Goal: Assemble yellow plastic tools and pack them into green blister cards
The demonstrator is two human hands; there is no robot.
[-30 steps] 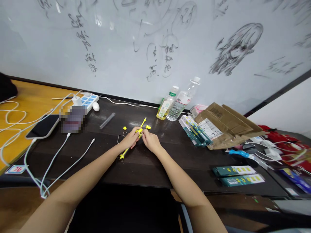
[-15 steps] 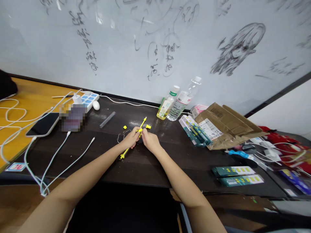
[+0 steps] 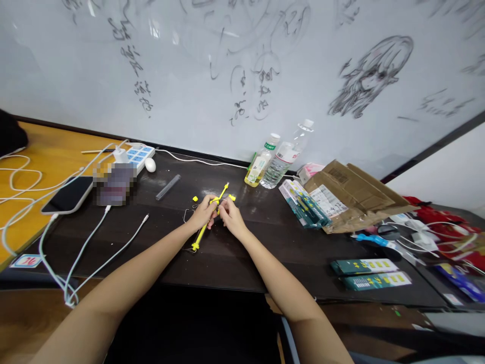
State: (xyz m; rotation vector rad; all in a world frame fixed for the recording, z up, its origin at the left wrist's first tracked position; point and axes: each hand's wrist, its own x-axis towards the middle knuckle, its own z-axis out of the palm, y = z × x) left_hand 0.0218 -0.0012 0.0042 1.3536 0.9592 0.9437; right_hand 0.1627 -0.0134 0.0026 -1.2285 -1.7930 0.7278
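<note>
Upper frame filled by a whiteboard (image 3: 170, 101) with black scribbles; dark desk (image 3: 235, 268) seen below. Cardboard package (image 3: 356, 194) placed right of center, water bottle (image 3: 272, 174) stood upper center. Yellow rod (image 3: 202, 233) gripped mid-frame by the left hand (image 3: 204, 213), middle partly covered by fingers; right hand (image 3: 233, 217) bunched close beside, its hold cannot be told. Rod slim, slanted toward upper right, knobbed at lower end. Small yellow block (image 3: 195, 198) set just above left hand.
</note>
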